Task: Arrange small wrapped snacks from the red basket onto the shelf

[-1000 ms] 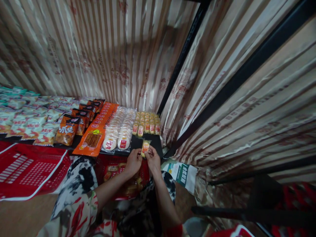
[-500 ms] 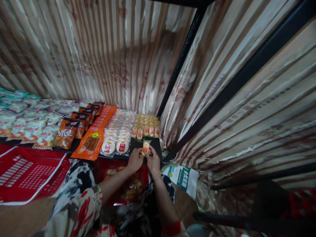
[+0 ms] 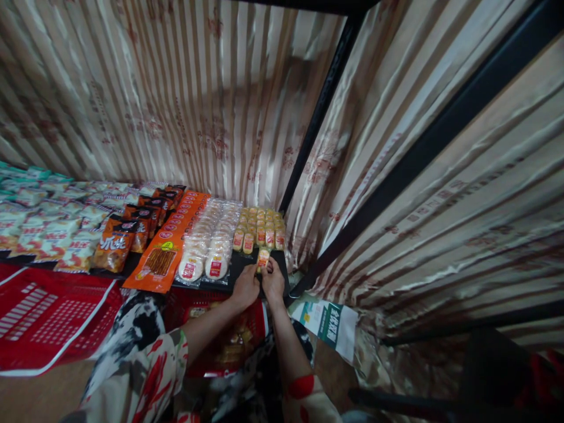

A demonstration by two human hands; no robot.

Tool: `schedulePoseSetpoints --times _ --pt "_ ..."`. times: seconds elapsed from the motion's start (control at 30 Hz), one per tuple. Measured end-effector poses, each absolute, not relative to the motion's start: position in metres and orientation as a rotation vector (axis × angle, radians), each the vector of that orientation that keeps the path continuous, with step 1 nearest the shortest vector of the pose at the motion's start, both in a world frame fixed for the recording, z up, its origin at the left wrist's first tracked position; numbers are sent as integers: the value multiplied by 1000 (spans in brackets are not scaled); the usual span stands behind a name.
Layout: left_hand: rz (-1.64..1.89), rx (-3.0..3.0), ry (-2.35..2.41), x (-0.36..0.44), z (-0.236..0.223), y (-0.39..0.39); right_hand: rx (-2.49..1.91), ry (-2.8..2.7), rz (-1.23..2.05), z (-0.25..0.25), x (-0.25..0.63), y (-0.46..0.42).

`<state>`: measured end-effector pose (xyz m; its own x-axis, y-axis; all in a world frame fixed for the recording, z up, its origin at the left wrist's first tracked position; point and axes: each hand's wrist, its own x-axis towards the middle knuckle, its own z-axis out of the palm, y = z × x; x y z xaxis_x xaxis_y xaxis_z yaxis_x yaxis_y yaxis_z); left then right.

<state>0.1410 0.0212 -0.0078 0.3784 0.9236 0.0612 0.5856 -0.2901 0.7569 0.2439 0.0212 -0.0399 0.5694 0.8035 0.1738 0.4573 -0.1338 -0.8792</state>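
Between my fingertips is a small yellow snack packet (image 3: 263, 258) with a red label, upright over the dark shelf (image 3: 238, 267). My left hand (image 3: 247, 286) pinches its left side, and my right hand (image 3: 272, 279) grips its lower right. Just behind it stand rows of matching yellow packets (image 3: 259, 226). To their left lie two rows of round white crackers (image 3: 217, 264) in clear wrap. Below my wrists, a red basket (image 3: 259, 320) holds more yellow packets (image 3: 233, 346), partly hidden by my left forearm.
Orange stick-snack bags (image 3: 161, 258), brown-orange bags (image 3: 112, 247) and pale bags (image 3: 79, 249) line the shelf leftward. Another red basket (image 3: 94, 311) with a white handle stands front left. A black frame bar (image 3: 326, 106) and striped curtain (image 3: 211, 94) border the shelf. A green-white bag (image 3: 328, 323) lies right.
Both hands have carried the yellow packet slightly forward, closer to the rows of matching packets. The view has shifted a little, so the shelf appears lower.
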Motion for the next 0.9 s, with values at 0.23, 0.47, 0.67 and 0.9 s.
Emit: schedulePoseSetpoints --times 0.23,0.47,0.67,0.9 --pt "603 2157 1366 147 -9 26 -1804 -1061 399 -32 246 34" --pt "550 2276 1302 150 -12 32 -1832 -1066 366 -28 247 44" --pt "518 2265 1362 150 -10 34 -1836 -1031 360 -33 249 55" --pt "576 2296 1366 152 -13 41 -1799 -1009 358 -37 249 67"
